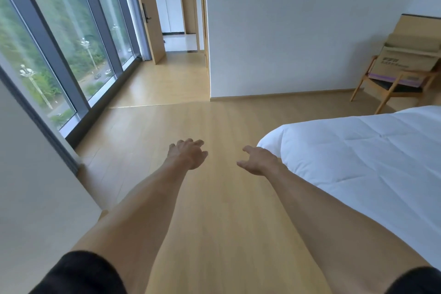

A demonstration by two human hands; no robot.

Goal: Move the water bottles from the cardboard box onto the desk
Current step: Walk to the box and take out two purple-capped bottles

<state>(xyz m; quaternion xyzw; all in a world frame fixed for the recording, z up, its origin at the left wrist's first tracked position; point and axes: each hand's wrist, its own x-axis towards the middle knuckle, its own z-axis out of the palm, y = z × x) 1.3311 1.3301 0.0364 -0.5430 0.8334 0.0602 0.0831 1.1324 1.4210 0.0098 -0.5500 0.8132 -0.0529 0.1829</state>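
Head view: both hands, left hand (pixel 187 154) and right hand (pixel 259 160), spread empty; cardboard box (pixel 409 58) on chair (pixel 391 87).

1. Cardboard box (pixel 412 59) on the wooden chair (pixel 391 83): right end cut off by the frame edge; inside not visible, contents cannot be told.
2. Print on the box side: blurred, unreadable.
3. Chair: seat mostly covered by the box; right part out of frame.
4. Bed (pixel 372 162): only the near corner shows, the rest cut off at right.
5. Left hand (pixel 187 154): fingertips foreshortened, hidden behind the knuckles.
6. Both sleeves cut by the bottom edge.
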